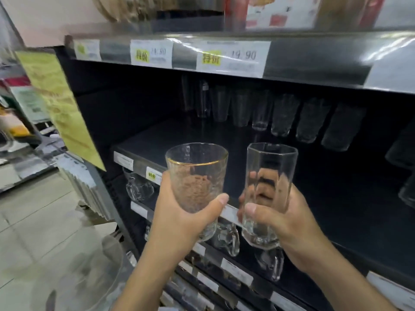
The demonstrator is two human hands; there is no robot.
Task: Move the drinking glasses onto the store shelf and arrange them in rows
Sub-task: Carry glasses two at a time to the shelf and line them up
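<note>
Head view: gripping gold-rimmed glass (197, 176) round its lower wall with left hand (179, 212), faceted glass (269, 187) near its base with right hand (285, 218), both upright, hovering before shelf (325, 198) edge | judging both rigid, slick, breakable, lightish; avoiding clinking | minding row of glasses (285, 115) at back, upper shelf (314, 63) overhead, glass jugs (226, 240) below.

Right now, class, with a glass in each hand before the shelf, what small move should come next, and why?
Probably carry both glasses forward onto the shelf. The left hand grips the gold-rimmed glass, the right hand the faceted glass, both held short of the shelf, and a row already stands at its back.
</note>
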